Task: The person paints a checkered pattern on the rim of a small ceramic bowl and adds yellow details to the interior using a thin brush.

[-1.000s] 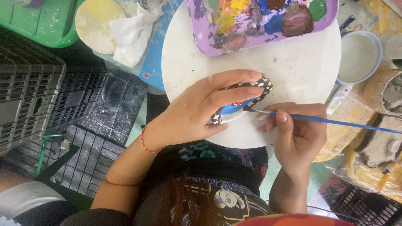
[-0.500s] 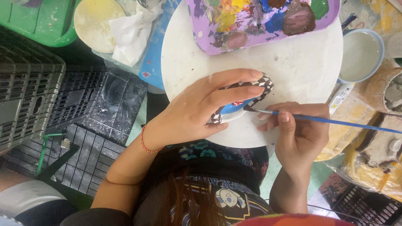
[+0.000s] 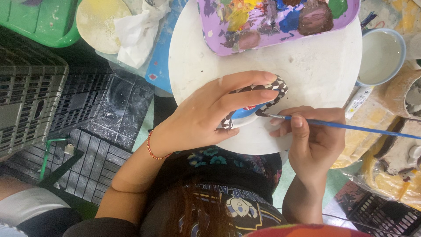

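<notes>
My left hand [image 3: 210,114] lies over a small painted piece [image 3: 258,103] with a black-and-white chequered edge and a blue inside, holding it down on the round white board [image 3: 307,70]. My right hand [image 3: 313,140] grips a thin blue paintbrush [image 3: 351,127], whose dark tip touches the piece's blue part just below the chequered rim. Much of the piece is hidden under my left fingers.
A purple palette [image 3: 272,22] smeared with several paint colours rests at the board's far side. A cup of cloudy water [image 3: 380,55] stands to the right. Crumpled tissue [image 3: 138,30] and a yellowish lid [image 3: 96,22] sit at upper left, dark plastic crates [image 3: 30,96] at left.
The brush tip has shifted very slightly along the piece's edge. Both hands stay in the same place.
</notes>
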